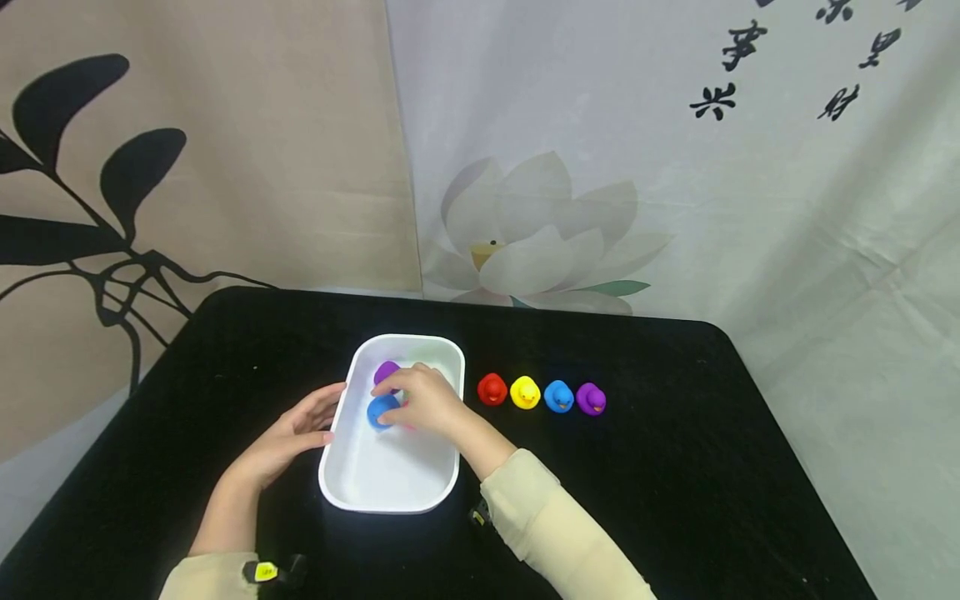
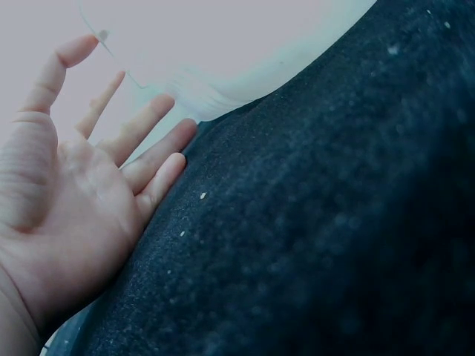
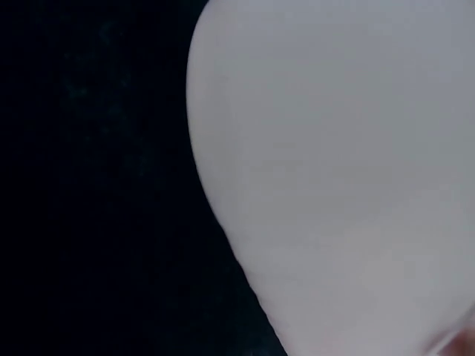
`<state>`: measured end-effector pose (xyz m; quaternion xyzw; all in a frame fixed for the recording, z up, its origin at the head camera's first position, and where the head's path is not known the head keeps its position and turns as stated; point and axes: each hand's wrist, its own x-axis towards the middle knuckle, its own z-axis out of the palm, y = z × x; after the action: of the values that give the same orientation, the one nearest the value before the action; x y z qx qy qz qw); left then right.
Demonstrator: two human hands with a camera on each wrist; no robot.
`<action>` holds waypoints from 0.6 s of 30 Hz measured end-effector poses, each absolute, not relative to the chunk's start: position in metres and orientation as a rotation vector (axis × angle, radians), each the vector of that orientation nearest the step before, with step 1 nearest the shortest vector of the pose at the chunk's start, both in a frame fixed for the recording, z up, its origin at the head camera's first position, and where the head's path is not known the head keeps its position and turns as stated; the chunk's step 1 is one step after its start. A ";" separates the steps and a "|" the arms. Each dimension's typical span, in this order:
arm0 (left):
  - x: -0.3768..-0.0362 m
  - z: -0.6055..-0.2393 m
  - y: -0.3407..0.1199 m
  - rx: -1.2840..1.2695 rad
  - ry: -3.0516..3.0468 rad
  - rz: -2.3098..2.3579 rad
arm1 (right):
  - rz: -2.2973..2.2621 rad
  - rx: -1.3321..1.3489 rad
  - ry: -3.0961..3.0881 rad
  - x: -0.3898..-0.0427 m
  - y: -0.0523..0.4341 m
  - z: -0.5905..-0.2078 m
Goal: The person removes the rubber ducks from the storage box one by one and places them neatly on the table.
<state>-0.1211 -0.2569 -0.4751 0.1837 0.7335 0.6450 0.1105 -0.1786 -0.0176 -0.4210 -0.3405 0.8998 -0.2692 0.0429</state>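
"Black counter (image 1: 675, 475), printed cloth (image 1: 315, 167) behind. What's the right hand (image 1: 431, 402) doing?"

"Its fingers pinch a blue toy (image 1: 383, 408) inside the white tray (image 1: 375, 492), thumb opposing forefinger, presumably because it's small and round."

"And the left hand (image 1: 294, 432)?"

"Fingers loosely spread, holding nothing, beside the tray's left wall, probably to steady it. The right forearm (image 1: 480, 443) slants over the opposite rim; four ducks (image 1: 526, 392) stand lined up beyond."

Blue toy (image 1: 382, 409), probably duck, inside white tray (image 1: 375, 479).
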 end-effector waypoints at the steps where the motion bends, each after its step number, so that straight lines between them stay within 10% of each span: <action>1: -0.121 -0.475 -0.257 0.541 2.155 1.895 | -0.806 -1.040 2.755 -0.180 -0.019 -0.422; 18: -0.123 -0.478 -0.259 0.552 2.145 1.897 | -0.669 -0.995 2.746 -0.185 -0.027 -0.428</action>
<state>-0.1225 -0.2593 -0.4777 0.1880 0.7308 0.6465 0.1124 -0.1852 -0.0268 -0.4277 -0.3311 0.9141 -0.2226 0.0728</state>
